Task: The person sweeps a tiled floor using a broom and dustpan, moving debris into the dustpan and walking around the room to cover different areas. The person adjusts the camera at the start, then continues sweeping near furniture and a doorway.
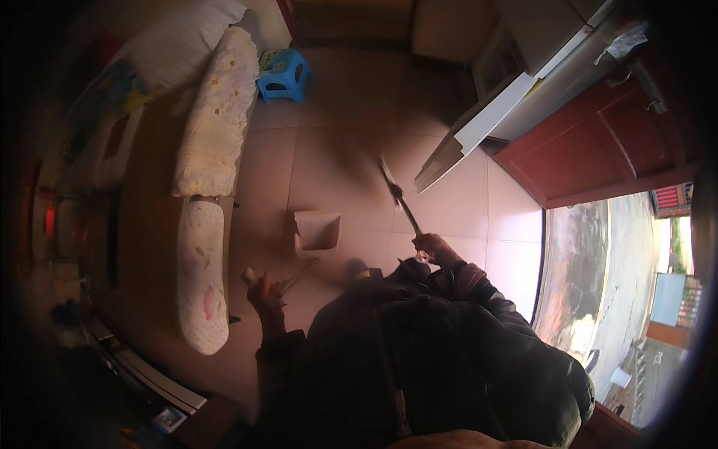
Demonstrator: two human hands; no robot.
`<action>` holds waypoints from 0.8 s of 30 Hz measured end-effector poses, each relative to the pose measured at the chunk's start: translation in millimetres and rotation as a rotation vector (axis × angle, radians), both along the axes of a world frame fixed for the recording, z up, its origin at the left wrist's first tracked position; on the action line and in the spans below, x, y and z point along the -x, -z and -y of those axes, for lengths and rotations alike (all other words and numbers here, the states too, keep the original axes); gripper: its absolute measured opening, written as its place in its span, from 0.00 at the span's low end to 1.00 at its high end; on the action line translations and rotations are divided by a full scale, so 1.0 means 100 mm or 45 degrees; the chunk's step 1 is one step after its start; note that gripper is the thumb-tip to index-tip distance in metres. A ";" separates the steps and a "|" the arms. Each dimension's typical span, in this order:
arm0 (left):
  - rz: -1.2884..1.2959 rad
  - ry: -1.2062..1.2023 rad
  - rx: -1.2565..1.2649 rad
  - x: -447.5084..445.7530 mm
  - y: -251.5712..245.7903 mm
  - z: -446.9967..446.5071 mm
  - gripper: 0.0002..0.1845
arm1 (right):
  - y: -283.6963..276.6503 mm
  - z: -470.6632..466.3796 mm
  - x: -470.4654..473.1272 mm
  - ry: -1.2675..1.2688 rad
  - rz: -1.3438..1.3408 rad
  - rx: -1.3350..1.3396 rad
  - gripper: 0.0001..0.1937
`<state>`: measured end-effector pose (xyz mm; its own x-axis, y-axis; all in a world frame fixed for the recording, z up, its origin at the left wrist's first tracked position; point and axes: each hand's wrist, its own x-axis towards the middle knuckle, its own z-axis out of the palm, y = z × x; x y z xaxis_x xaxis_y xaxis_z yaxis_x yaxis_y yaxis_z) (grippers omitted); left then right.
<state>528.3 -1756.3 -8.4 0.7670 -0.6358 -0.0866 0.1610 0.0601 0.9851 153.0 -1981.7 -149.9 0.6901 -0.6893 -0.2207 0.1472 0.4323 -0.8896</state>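
My right hand (433, 247), in front of my dark jacket, grips a long thin handle (408, 213) that slants up and left over the floor. Its far end is a brownish motion blur, perhaps the head of a broom. To the left, my left hand (266, 293) is closed around a thin rod (297, 276), which runs towards a small open box-like container (299, 236). Whether the rod joins the container cannot be made out. That container has pale walls and a shadowed inside, and its contents are unclear.
A long bench (151, 224) at the left carries a frilled cream cushion (210, 134) and a flowered pillow (202, 280). Near its far end stands a blue plastic stool (285, 76). At the right, a red door (600, 140) opens onto a concrete yard (622, 269).
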 end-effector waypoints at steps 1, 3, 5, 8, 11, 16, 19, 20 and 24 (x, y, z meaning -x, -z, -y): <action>-0.062 0.042 0.010 -0.09 -0.02 0.18 0.07 | -0.05 0.12 -0.06 0.023 0.324 -0.348 0.11; 0.209 0.138 0.018 -0.29 -0.07 0.73 0.07 | -0.17 0.66 -0.25 -0.017 0.515 -0.340 0.12; 0.801 0.253 0.106 -0.37 -0.09 1.29 0.08 | -0.26 1.21 -0.51 0.098 0.412 -0.049 0.09; 1.029 0.307 0.077 -0.47 -0.18 2.09 0.09 | -0.22 2.13 -0.87 -0.051 0.732 -0.239 0.07; 1.131 0.262 0.126 -0.49 -0.35 2.88 0.09 | -0.14 3.02 -1.28 0.119 -0.246 0.927 0.10; 0.549 0.246 -0.321 -0.56 -0.89 3.97 0.04 | -0.24 3.98 -1.55 0.353 -0.599 1.580 0.13; 0.307 0.183 -0.232 -0.62 -1.10 4.48 0.08 | -0.42 4.48 -1.63 -0.012 -0.973 1.534 0.15; 0.203 0.182 -0.253 -0.69 -1.15 4.85 0.09 | -0.44 4.70 -1.67 0.048 -0.969 1.580 0.17; 0.364 0.394 0.096 -0.91 -1.26 5.93 0.09 | -0.60 5.43 -1.82 0.280 -0.196 0.542 0.10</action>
<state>618.9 -2349.7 117.5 0.5257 -0.8360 0.1573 -0.0965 0.1251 0.9874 334.8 -2524.9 -89.8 0.4997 -0.8659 0.0240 0.0475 -0.0002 -0.9989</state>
